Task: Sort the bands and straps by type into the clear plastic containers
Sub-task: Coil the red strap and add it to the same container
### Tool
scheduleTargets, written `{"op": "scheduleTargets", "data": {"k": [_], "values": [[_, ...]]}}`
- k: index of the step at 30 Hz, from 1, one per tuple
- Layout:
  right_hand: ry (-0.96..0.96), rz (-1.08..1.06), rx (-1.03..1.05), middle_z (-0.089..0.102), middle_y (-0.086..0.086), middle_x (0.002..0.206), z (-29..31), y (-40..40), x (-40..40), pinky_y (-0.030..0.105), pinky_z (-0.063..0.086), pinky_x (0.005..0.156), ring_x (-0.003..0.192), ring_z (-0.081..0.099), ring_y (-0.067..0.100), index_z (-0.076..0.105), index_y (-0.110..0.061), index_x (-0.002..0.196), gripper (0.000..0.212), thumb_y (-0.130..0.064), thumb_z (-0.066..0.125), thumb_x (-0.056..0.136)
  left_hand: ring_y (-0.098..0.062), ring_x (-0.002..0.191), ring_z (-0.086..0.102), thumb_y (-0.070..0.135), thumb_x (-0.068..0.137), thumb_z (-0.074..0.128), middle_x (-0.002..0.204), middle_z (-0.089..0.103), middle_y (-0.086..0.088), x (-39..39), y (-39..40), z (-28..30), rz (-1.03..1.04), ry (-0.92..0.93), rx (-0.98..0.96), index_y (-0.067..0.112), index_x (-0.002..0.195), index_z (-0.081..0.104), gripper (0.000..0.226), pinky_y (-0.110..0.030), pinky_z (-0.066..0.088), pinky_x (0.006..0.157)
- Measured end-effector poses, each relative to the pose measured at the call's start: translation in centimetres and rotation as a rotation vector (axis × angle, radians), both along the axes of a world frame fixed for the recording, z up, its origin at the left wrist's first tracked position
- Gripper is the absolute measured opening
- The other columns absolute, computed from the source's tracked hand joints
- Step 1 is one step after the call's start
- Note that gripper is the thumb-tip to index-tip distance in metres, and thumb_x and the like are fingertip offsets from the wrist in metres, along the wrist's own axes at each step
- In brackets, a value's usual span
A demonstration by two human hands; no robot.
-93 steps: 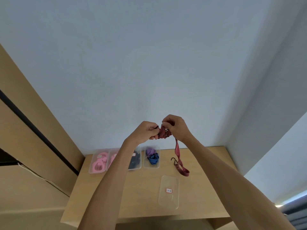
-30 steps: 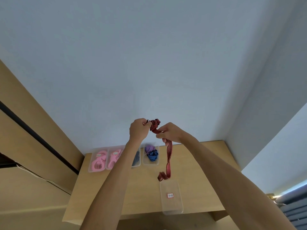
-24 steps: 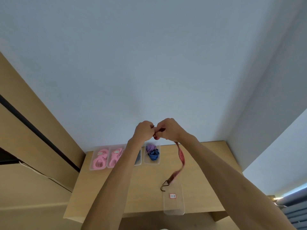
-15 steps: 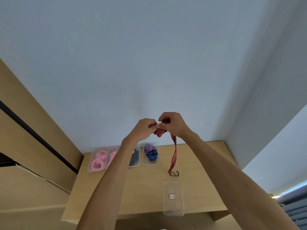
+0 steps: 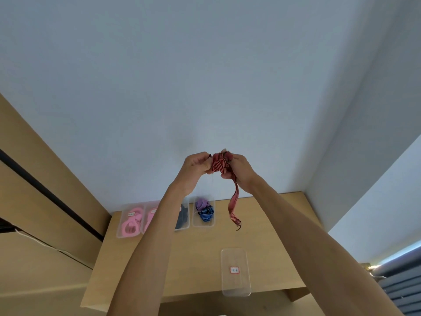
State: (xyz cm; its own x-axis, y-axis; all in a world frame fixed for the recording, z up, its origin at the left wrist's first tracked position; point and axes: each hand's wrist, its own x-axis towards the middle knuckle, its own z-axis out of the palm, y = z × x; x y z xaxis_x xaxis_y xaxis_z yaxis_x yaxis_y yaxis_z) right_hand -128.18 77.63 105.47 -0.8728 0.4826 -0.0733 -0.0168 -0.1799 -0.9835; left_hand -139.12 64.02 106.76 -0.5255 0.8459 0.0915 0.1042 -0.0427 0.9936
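Left hand and right hand clamped on bunched red striped strap, tail dangling above table, empty clear container nearest.

My left hand and right hand are ungloved; both forearms are bare, with no sleeves visible.
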Motion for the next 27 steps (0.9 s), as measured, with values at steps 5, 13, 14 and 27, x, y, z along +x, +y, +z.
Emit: {"op": "scheduleTargets", "data": {"k": [5, 13, 14, 27], "values": [[-0.135, 0.072, 0.160, 0.069, 0.010, 0.075, -0.3, -0.3, 0.2, 0.031, 0.054, 0.065, 0.063, 0.058, 0.021, 0.067, -0.010, 0.094, 0.023, -0.024, 0.050, 0.100, -0.012, 0.066, 0.054, 0.002, 0.100, 0.053, 0.073, 0.062, -0.004, -0.8, 0.4, -0.6, 0.274, -0.080, 0.013, 0.006, 0.080, 0.066, 0.024, -0.024, 0.048, 0.067], [-0.326, 0.196, 0.456, 0.068, 0.006, 0.066, 0.2, -1.7, -0.6, 0.023, 0.048, 0.050, 0.048, 0.060, 0.018, 0.064, -0.004, 0.080, 0.019, -0.020, 0.061, 0.091, -0.020, 0.065, 0.051, 0.010, 0.097, 0.053, 0.070, 0.060, -0.013, -1.0, 1.0, -1.7, 0.616, 0.243, -0.188, 0.000, 0.074, 0.059, 0.025, -0.024, 0.041, 0.057], [-0.339, 0.200, 0.512, 0.066, 0.005, 0.063, 0.3, -1.8, -0.8, 0.023, 0.047, 0.049, 0.046, 0.057, 0.017, 0.062, -0.006, 0.074, 0.019, -0.019, 0.062, 0.088, -0.019, 0.062, 0.048, 0.010, 0.097, 0.053, 0.067, 0.057, -0.010, -0.9, 1.0, -1.7, 0.622, 0.348, -0.224, 0.000, 0.073, 0.057, 0.026, -0.020, 0.036, 0.052], [-0.195, -0.021, 0.894, 0.065, -0.001, 0.071, -0.1, 0.1, -0.2, 0.023, 0.045, 0.061, 0.061, 0.055, 0.009, 0.069, -0.014, 0.088, 0.015, -0.003, 0.069, 0.078, -0.022, 0.063, 0.038, 0.008, 0.093, 0.051, 0.066, 0.044, -0.009, -1.4, 1.0, -2.4, 0.274, 0.669, -0.510, 0.006, 0.066, 0.043, 0.028, -0.033, 0.030, 0.058]]}}
